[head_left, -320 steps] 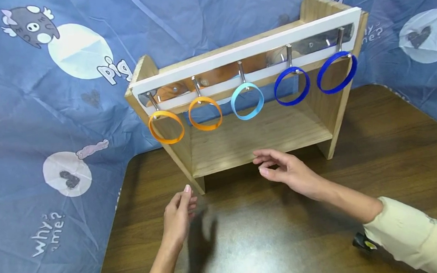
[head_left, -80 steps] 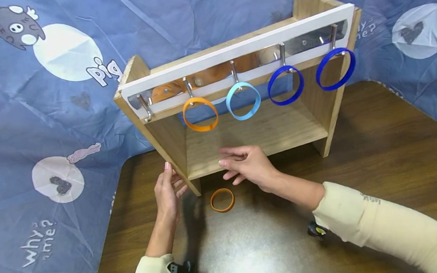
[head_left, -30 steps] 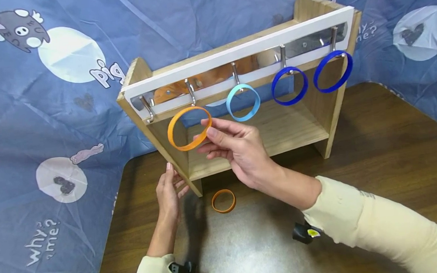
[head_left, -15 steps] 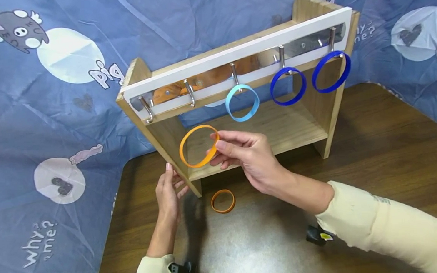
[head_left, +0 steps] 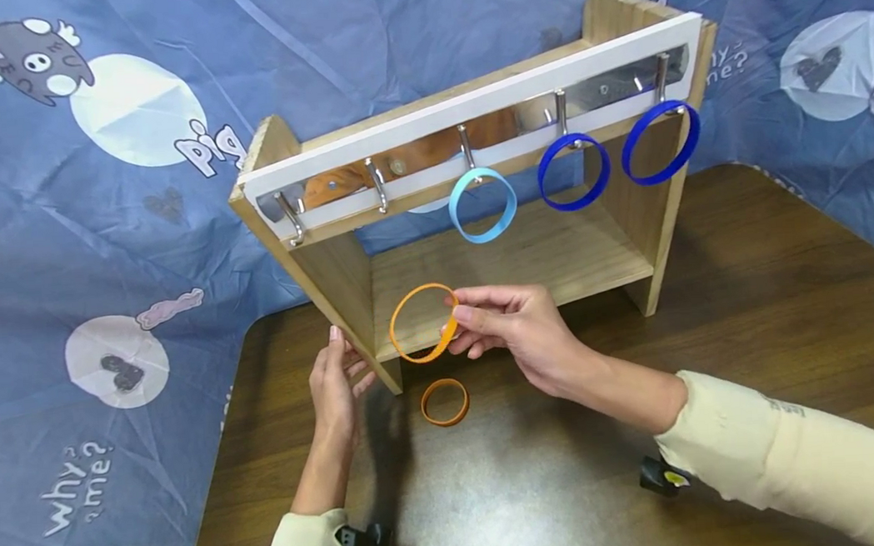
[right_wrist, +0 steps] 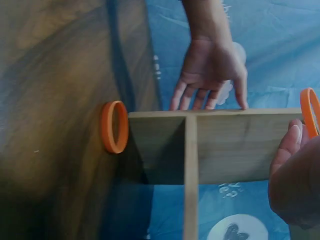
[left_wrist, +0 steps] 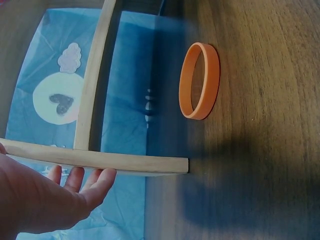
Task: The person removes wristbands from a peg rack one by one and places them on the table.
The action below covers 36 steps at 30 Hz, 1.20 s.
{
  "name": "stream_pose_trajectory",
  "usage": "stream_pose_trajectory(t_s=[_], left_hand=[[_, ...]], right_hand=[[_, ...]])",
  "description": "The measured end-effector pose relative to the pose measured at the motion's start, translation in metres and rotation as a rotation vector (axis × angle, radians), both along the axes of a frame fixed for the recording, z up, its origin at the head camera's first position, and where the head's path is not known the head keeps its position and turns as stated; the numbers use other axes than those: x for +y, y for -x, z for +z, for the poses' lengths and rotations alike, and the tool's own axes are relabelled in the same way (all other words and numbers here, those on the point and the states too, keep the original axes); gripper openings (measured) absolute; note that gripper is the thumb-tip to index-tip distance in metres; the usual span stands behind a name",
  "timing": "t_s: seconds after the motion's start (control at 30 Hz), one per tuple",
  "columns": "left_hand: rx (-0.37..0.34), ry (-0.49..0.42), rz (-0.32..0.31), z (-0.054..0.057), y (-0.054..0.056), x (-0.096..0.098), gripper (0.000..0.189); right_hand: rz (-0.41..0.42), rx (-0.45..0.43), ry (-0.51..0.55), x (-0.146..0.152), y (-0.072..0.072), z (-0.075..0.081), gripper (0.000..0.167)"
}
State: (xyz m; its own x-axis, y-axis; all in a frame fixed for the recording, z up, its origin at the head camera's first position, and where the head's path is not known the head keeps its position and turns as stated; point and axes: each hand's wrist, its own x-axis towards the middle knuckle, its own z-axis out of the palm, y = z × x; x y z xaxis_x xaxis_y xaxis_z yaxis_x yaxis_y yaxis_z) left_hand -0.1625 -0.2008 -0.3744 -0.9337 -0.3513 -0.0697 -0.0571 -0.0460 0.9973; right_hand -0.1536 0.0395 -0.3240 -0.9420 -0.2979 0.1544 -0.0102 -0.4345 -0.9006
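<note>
My right hand (head_left: 534, 334) pinches an orange silicone wristband (head_left: 448, 332) between thumb and fingers, in front of the wooden rack's lower shelf (head_left: 526, 251). A second orange wristband (left_wrist: 212, 82) lies on the table near the rack's left foot. With fairly straight fingers, my left hand (head_left: 333, 396) touches the outer face of the rack's left side panel (right_wrist: 240, 112). Along the rack's front, a light blue wristband (head_left: 486, 237) hangs on the middle hook, and two dark blue wristbands (head_left: 574, 206) hang on the hooks to its right. The two left hooks (head_left: 377, 186) are bare.
The rack stands on a brown wooden table (head_left: 569, 465), with a white-framed metal strip (head_left: 430, 152) carrying its hooks. Blue printed cloth (head_left: 179, 239) hangs behind and to the left. Dark wrist cameras (head_left: 660, 476) sit at both sleeves.
One orange wristband came off the leftmost hook onto the table. My right hand then took the other off the second hook and has lowered it. My left hand moved onto the side panel.
</note>
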Motion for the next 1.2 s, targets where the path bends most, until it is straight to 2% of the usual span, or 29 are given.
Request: stream_pose_trajectory(t_s=[0.1, 0.23, 0.37, 0.7, 1.0, 1.2], left_hand=[[-0.006, -0.003, 0.000, 0.000, 0.000, 0.000, 0.044], [-0.015, 0.004, -0.001, 0.001, 0.000, 0.000, 0.046], [-0.011, 0.008, -0.008, 0.001, 0.000, -0.001, 0.048], [-0.007, 0.000, -0.002, 0.001, 0.000, 0.000, 0.044], [-0.013, 0.001, -0.008, 0.002, 0.000, 0.000, 0.048], [-0.014, 0.008, -0.029, 0.002, -0.001, 0.000, 0.050]], right_hand=[[0.004, -0.020, -0.057, 0.005, 0.000, -0.010, 0.034], [0.052, -0.055, -0.160, 0.011, 0.002, -0.025, 0.035], [0.100, -0.095, -0.266, 0.017, 0.007, -0.039, 0.035], [0.137, -0.124, -0.516, 0.034, 0.022, -0.074, 0.028], [0.095, -0.174, -0.633, 0.038, 0.035, -0.105, 0.033], [0.091, -0.191, -0.729, 0.036, 0.040, -0.114, 0.026]])
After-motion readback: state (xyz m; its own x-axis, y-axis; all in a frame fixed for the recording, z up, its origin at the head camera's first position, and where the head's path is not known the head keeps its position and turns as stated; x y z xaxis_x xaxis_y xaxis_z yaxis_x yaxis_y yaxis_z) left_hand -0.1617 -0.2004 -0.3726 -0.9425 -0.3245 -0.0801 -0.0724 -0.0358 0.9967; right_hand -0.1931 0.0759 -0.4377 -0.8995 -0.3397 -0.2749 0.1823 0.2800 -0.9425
